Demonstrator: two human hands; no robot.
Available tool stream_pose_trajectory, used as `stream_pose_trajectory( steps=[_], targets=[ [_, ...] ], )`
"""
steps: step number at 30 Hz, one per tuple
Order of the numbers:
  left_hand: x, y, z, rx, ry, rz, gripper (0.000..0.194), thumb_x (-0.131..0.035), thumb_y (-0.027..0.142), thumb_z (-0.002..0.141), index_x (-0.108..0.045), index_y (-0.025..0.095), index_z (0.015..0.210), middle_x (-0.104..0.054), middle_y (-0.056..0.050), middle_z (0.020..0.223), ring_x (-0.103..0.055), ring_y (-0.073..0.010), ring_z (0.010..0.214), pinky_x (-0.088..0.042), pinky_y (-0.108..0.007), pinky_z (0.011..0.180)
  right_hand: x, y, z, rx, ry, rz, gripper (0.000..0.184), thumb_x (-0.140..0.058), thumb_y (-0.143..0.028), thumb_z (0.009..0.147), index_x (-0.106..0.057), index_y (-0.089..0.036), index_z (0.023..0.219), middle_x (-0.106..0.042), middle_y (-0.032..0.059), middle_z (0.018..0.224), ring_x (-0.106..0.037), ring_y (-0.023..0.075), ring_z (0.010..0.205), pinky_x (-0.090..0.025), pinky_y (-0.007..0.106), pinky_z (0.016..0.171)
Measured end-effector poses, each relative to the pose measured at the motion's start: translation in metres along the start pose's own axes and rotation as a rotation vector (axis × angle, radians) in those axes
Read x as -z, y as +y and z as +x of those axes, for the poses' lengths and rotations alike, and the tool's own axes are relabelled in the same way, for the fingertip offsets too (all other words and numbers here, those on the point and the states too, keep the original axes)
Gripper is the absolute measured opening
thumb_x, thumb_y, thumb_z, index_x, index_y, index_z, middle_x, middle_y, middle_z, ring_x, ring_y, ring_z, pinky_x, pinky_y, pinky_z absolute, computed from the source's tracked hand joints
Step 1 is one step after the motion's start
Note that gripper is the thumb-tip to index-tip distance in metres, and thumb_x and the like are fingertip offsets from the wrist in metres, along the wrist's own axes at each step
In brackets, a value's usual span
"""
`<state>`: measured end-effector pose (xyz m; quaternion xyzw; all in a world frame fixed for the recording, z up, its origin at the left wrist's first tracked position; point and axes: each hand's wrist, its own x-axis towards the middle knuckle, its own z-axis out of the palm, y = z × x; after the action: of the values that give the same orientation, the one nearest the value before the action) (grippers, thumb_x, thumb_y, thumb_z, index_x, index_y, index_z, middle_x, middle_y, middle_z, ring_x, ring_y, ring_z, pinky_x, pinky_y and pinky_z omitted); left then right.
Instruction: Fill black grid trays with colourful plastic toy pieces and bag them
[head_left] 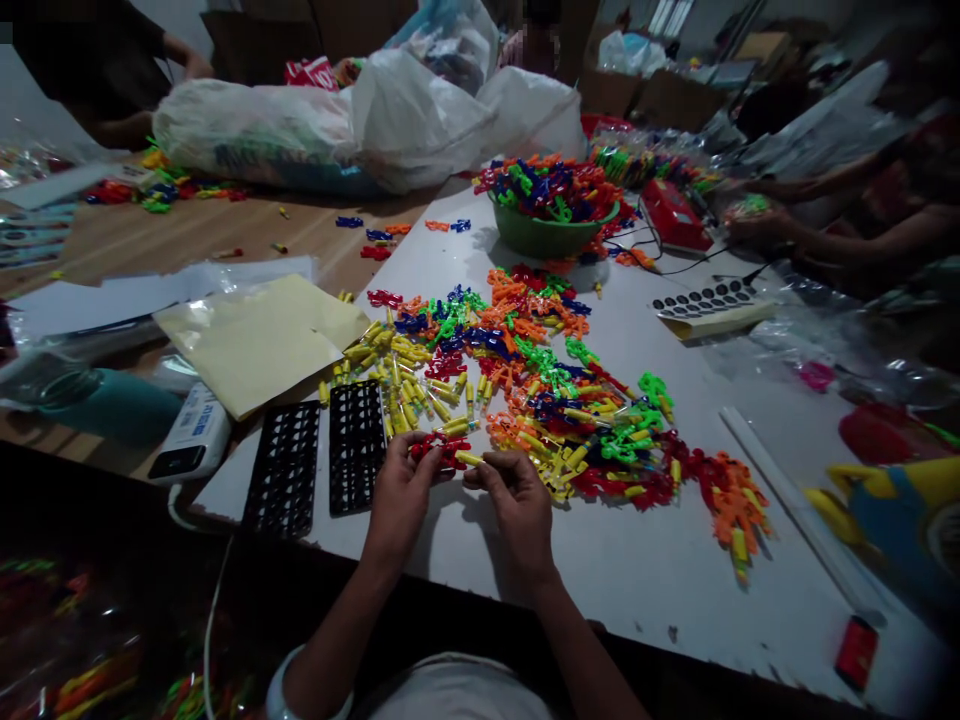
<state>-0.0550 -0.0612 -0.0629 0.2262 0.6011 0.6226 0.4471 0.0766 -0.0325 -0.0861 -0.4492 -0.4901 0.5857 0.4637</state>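
Observation:
My left hand [405, 490] pinches a small red plastic toy piece [444, 452] above the near part of the white table. From the other side my right hand [517, 500] grips a small yellow tube [469, 458], its end close to the red piece; whether the two are joined I cannot tell. Just beyond my hands lies a spread of loose yellow tubes [405, 385]. To the right of those is a heap of red, orange, green and blue toy pieces [555, 365], many with yellow tubes among them. Two black perforated trays [281, 470] lie left of my left hand.
A green bowl [544, 236] heaped with coloured pieces stands farther back. Yellow paper [262, 335], a white power bank [191, 435] with a cable and a teal bottle [112, 400] are at left. A clear strip [795, 510] lies right. Other people's arms [825, 225] show across the table.

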Motion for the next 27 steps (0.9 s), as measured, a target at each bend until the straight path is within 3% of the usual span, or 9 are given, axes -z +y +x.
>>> stream_pose_trajectory(
  steps=[6,8,10,14,18,21,23,25,27],
  targets=[
    [-0.007,-0.003,-0.008,-0.091,0.045,0.113,0.031,-0.065,0.04,0.081,-0.052,0.021,0.101,-0.068,-0.003,0.097,-0.071,-0.0188,0.089,-0.057,-0.037,0.085,0.003,0.007,-0.004,0.501,-0.023,-0.424,0.006,-0.059,-0.022,0.091,-0.065,-0.022,0.091,-0.067,0.0052,0.09,-0.064,0.0176,0.087,-0.055,0.033,0.078],
    [-0.004,-0.002,-0.006,-0.089,0.033,0.115,0.031,-0.066,0.041,0.08,-0.052,0.021,0.1,-0.068,-0.002,0.096,-0.07,-0.019,0.089,-0.058,-0.036,0.083,0.005,0.006,0.0,0.551,-0.061,-0.437,0.009,-0.057,-0.02,0.092,-0.066,-0.023,0.091,-0.067,0.0058,0.092,-0.064,0.0181,0.089,-0.055,0.033,0.078],
    [0.0,-0.001,-0.002,-0.035,0.001,0.044,0.036,-0.069,0.042,0.077,-0.051,0.021,0.1,-0.069,-0.002,0.093,-0.071,-0.0187,0.084,-0.058,-0.036,0.08,0.007,0.004,0.006,0.447,-0.086,-0.352,0.006,-0.06,-0.021,0.089,-0.067,-0.022,0.087,-0.068,0.0046,0.087,-0.065,0.0182,0.083,-0.056,0.033,0.074],
    [0.0,0.002,0.005,0.093,-0.073,-0.075,0.046,-0.074,0.045,0.072,-0.049,0.02,0.1,-0.07,0.0,0.081,-0.07,-0.0168,0.068,-0.059,-0.035,0.073,0.011,-0.002,0.017,0.055,-0.141,-0.099,0.012,-0.072,-0.029,0.081,-0.068,-0.019,0.083,-0.068,0.0011,0.072,-0.066,0.0168,0.066,-0.055,0.031,0.064],
    [-0.005,0.008,0.009,0.062,-0.161,-0.015,0.044,-0.072,0.048,0.075,-0.052,0.019,0.1,-0.07,-0.003,0.088,-0.07,-0.0166,0.075,-0.058,-0.036,0.08,0.036,-0.017,0.024,0.009,-0.121,-0.106,0.018,-0.075,-0.034,0.078,-0.069,-0.019,0.084,-0.069,0.0015,0.072,-0.065,0.0179,0.065,-0.054,0.033,0.065],
    [0.002,0.022,0.028,-0.076,-0.19,0.172,0.041,-0.064,0.05,0.082,-0.056,0.017,0.107,-0.069,-0.008,0.104,-0.069,-0.0201,0.092,-0.055,-0.038,0.088,0.068,-0.036,0.032,0.277,0.086,-0.341,0.013,-0.07,-0.032,0.083,-0.07,-0.02,0.089,-0.069,0.0054,0.091,-0.065,0.0221,0.087,-0.053,0.041,0.081],
    [0.009,0.035,0.055,-0.248,-0.098,0.415,0.036,-0.056,0.046,0.088,-0.058,0.018,0.11,-0.068,-0.011,0.112,-0.066,-0.0227,0.104,-0.052,-0.04,0.094,0.078,-0.045,0.039,0.51,0.249,-0.604,0.011,-0.065,-0.026,0.085,-0.071,-0.022,0.094,-0.067,0.0072,0.103,-0.059,0.0252,0.104,-0.045,0.047,0.096],
    [0.012,0.046,0.089,-0.382,0.008,0.75,0.031,-0.05,0.035,0.091,-0.059,0.018,0.115,-0.066,-0.011,0.12,-0.062,-0.024,0.112,-0.048,-0.041,0.101,0.07,-0.044,0.044,0.634,0.218,-0.792,0.018,-0.059,-0.018,0.087,-0.072,-0.022,0.099,-0.065,0.0078,0.106,-0.056,0.0251,0.107,-0.043,0.047,0.099],
    [0.008,0.053,0.125,-0.414,0.048,1.111,0.036,-0.046,0.024,0.092,-0.055,0.016,0.125,-0.061,-0.013,0.131,-0.055,-0.0248,0.123,-0.043,-0.04,0.107,0.044,-0.032,0.048,0.641,0.008,-0.859,0.029,-0.052,-0.01,0.087,-0.07,-0.022,0.106,-0.063,0.0087,0.105,-0.058,0.0221,0.101,-0.049,0.039,0.091]
  ],
)
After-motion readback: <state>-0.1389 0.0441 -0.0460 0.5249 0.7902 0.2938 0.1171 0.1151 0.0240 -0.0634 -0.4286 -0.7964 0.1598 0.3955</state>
